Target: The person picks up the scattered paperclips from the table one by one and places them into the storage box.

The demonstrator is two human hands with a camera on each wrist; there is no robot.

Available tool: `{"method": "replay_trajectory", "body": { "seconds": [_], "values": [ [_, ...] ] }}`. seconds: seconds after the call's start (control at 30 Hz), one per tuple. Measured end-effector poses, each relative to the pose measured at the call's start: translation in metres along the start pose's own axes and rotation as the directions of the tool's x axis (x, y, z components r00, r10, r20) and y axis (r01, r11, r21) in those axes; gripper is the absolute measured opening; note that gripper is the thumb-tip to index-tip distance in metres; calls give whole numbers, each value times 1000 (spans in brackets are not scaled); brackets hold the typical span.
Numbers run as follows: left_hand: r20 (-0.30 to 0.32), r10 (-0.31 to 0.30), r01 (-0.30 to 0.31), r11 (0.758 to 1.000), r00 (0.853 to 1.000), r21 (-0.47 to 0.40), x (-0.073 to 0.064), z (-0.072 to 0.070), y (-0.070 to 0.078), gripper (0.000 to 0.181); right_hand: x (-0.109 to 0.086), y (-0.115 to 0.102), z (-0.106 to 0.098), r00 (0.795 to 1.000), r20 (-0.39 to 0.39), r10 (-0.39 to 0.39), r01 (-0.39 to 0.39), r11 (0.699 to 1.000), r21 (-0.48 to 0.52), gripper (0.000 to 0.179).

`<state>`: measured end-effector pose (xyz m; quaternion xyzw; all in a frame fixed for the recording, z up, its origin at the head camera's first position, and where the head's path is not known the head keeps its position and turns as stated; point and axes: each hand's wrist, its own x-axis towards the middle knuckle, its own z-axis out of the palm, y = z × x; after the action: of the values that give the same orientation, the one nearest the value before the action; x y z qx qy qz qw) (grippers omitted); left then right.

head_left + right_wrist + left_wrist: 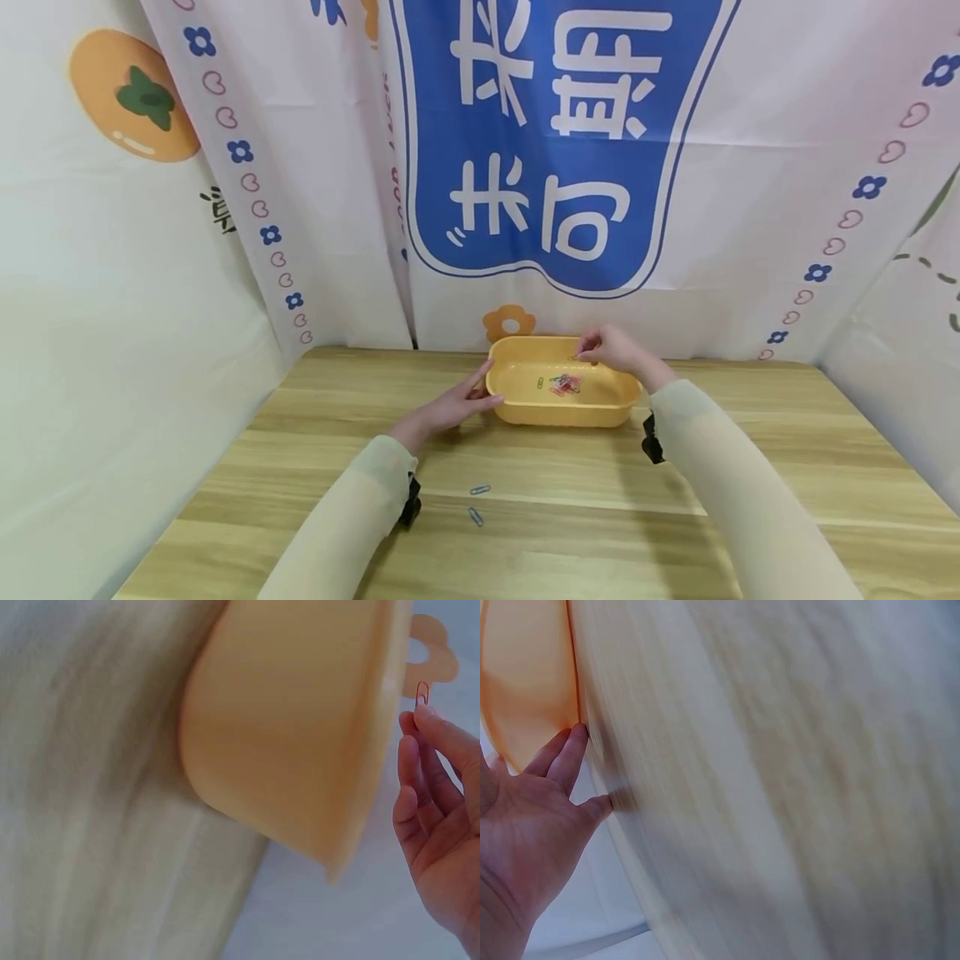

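Note:
A yellow plastic basin (562,414) stands at the back of the wooden table, with a small heap of coloured paper clips (565,384) on its floor. One green paper clip (540,383) lies apart, left of the heap. My left hand (463,403) touches the basin's left end with spread fingers; in the left wrist view its fingertips (576,735) meet the basin wall. Over the basin's right part, my right hand (617,350) pinches a red paper clip (423,691) between thumb and forefinger, the clip's loop pointing up in the right wrist view.
Two blue paper clips, the upper one (480,490) and the lower one (476,517), lie on the table (570,517) in front of the basin. A printed white curtain (330,208) hangs right behind the table's back edge. Dark straps circle both wrists.

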<state>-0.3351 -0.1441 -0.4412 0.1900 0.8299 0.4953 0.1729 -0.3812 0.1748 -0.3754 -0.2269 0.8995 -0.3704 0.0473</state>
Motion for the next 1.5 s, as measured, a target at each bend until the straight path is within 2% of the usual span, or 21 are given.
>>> {"method": "replay_trajectory", "body": {
  "seconds": [0.23,0.27,0.3,0.47,0.5,0.53,0.67,0.77,1.07,1.23,1.4,1.5],
  "values": [
    [-14,2,-2,1000,1000,-14,0,-2,6,83,6,13,15,997,-76,25,-24,1000,5,5],
    [-16,-2,2,1000,1000,-7,-1,-2,6,83,9,22,17,997,-80,-9,12,1000,26,6],
    [-17,-4,4,1000,1000,-1,-1,-2,5,83,9,22,19,996,-85,-6,10,999,38,6],
    [-12,-14,14,1000,1000,18,-3,0,3,82,11,26,26,995,-98,30,-25,999,47,4],
    [-10,-16,16,1000,1000,14,-2,1,3,82,8,19,26,992,-101,79,-75,997,34,5],
    [-9,-17,17,1000,1000,11,-2,1,2,82,8,20,26,990,-105,93,-90,995,33,9],
    [-13,-7,8,1000,1000,12,0,2,1,81,6,19,24,988,-112,110,-106,994,36,17],
    [-14,1,-1,1000,1000,23,-1,3,1,83,2,14,22,992,-102,69,-67,998,18,16],
    [-30,-22,22,1000,999,13,-5,5,2,80,-17,-12,20,998,-40,-49,50,998,22,13],
    [-31,-18,18,1000,999,0,-4,5,3,81,-36,-27,19,995,-18,-102,101,995,-17,10],
    [-31,-17,17,1000,999,-6,-2,4,3,81,-56,-38,26,986,-27,-165,166,985,45,8],
    [-33,-16,16,1000,999,-3,-2,4,3,80,-65,-41,35,972,-57,-227,230,971,64,6]
  ]
}}
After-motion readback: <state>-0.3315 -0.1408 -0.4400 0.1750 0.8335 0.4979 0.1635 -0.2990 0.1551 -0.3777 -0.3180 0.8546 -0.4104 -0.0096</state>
